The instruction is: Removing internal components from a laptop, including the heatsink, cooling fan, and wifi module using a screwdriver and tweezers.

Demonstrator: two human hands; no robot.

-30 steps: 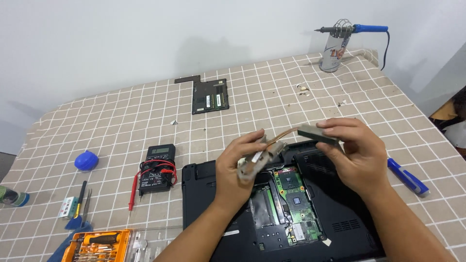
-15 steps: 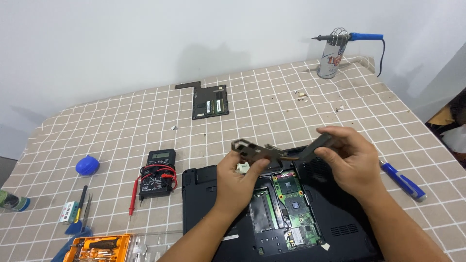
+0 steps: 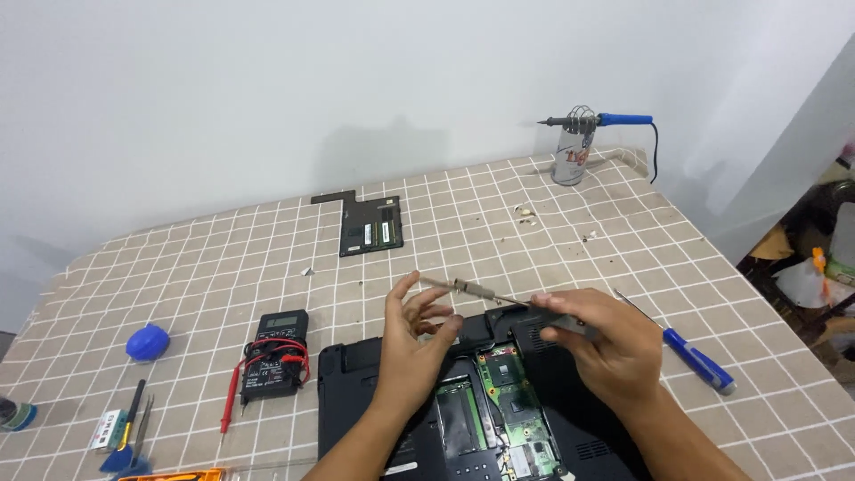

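Both hands hover above the opened black laptop at the near edge of the table, sharing one long, thin metal part. It looks like a heat pipe assembly, though its make-up is hard to read. The right hand closes around the part's right end, fingers curled over it. The left hand is half spread, fingertips at or just under the part's left stretch; whether they actually pinch it I cannot tell. The part's long axis runs left to right, its left tip slightly farther from the person, and it hangs clear of the exposed green circuit board beneath.

Left of the laptop lies a black multimeter with red leads, and farther toward the left edge a blue round cap. A blue-handled screwdriver rests just right of the right hand. A black cover panel lies mid-table, and a soldering iron sits on its stand near the far right corner.
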